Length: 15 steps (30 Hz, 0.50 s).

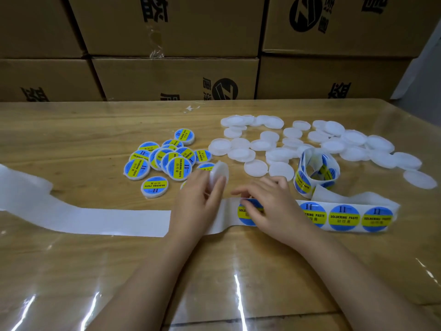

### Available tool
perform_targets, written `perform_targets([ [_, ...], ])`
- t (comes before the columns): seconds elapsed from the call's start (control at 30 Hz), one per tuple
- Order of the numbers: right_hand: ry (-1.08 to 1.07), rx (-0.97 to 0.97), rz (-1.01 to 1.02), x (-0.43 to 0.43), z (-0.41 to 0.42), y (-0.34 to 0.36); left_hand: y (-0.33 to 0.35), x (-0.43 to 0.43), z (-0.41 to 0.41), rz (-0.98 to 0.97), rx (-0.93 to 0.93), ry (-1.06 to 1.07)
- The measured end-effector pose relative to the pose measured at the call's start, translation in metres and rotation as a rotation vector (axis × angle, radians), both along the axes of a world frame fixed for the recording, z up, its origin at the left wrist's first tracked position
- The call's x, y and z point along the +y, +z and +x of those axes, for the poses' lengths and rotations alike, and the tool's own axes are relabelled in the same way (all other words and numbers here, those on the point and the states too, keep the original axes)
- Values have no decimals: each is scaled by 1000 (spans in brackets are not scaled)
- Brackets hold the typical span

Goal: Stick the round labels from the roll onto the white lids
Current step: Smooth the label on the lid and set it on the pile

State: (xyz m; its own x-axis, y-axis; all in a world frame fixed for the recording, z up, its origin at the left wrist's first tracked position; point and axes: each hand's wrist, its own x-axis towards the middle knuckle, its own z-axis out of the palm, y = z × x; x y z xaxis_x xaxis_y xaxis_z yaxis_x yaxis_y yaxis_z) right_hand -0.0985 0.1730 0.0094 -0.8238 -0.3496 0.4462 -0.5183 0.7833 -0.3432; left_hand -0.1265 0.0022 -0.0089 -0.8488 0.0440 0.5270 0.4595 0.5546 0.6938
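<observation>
- The next label (244, 220) lies flat at the left end of the printed row, directly under the right hand's fingers (249, 206), which curl down onto its top and left edge; the thumb is hidden, so I cannot tell whether they pinch it or only press
- The bare lid (220, 172) stands on edge just left of and beyond those fingers, gripped between the left hand's fingers (218, 187) and thumb
- The right hand (269, 204) is nearer the label; the left hand (198, 201) is close beside it, so the label likely needs only a short lift leftward to the lid
- The backing strip (107, 220) runs left to right under both hands on the counter (71, 139), stripped to the left, labels to the right
- The roll (303, 180) stands right of the right fingers
- Labelled lids (179, 167) lie beyond the left fingers, blank lids (353, 139) beyond the right
</observation>
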Motion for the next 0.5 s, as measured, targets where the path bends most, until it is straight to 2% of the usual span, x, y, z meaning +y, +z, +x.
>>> perform_targets([
  [0.07, -5, 13, -15, -1, 1, 1, 0, 1, 3, -112, 25, 47],
  [0.23, -69, 5, 7, 3, 2, 5, 3, -7, 2, -162, -83, 153],
  [0.37, -133, -31, 94, 5, 1, 6, 8, -12, 1, -374, 29, 232],
  [0.5, -78, -17, 45, 2, 3, 3, 13, -6, 7, -498, 178, 202],
])
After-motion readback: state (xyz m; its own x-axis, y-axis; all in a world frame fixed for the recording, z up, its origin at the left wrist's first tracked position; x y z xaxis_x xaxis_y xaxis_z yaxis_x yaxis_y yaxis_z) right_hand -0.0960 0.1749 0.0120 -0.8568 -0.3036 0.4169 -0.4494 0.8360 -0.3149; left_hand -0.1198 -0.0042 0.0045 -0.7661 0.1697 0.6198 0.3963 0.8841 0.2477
